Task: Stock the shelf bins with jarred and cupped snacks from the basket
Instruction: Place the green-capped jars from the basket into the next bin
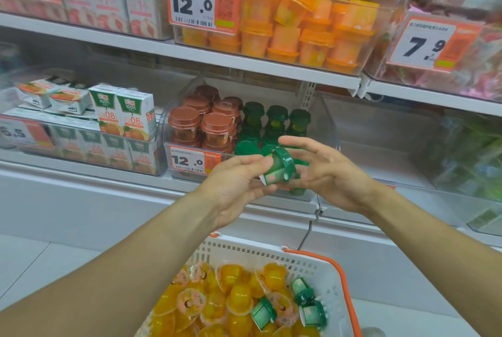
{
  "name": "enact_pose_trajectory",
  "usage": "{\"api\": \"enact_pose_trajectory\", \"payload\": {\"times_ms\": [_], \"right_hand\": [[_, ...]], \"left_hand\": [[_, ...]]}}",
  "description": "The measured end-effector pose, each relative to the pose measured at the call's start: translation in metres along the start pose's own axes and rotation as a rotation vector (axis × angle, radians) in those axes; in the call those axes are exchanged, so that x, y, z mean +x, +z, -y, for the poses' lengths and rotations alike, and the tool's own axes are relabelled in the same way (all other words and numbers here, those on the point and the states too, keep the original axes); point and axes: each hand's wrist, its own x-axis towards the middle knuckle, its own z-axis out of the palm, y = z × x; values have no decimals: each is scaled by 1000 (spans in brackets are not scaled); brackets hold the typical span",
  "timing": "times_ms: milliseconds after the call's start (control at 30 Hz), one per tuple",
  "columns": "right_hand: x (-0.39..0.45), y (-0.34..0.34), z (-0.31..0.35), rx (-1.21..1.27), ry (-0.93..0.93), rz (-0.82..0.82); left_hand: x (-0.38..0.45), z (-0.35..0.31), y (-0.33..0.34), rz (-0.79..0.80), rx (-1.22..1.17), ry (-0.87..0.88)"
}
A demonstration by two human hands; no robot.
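Note:
A green-lidded snack cup (278,166) lies on its side in the air in front of the lower shelf bin (330,124). My left hand (236,184) pinches its base end with the fingertips. My right hand (323,170) is beside the lid end with fingers spread and relaxed, touching or nearly touching it. The bin holds stacked brown-lidded cups (202,124) on the left and green-lidded cups (274,122) on the right. Below, a white basket (330,279) with an orange handle holds several yellow jelly cups (233,304) and three green cups (309,306).
The upper shelf carries a clear bin of orange cups (307,29) behind a 12.0 price tag. Juice cartons (122,113) fill the bins at left. A clear bin (380,141) stands to the right of the green cups. Bagged snacks (461,64) sit at the far right.

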Motion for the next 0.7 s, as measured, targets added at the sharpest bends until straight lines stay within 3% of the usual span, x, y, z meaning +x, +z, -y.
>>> {"api": "enact_pose_trajectory", "payload": {"times_ms": [133,333,467,567,700], "right_hand": [[4,10,7,-183,62,-236],[18,19,20,-188,37,-251],[58,10,34,-358,-36,-354],[104,-2,37,-645,-74,-478],[149,-10,30,-1054,14,-483]], "left_hand": [[5,6,-4,-90,66,170],[3,1,-5,-96,183,339],[3,-5,-5,-190,268,181],[3,-2,-9,-160,423,-19],[6,6,-16,-125,471,-95]]}}
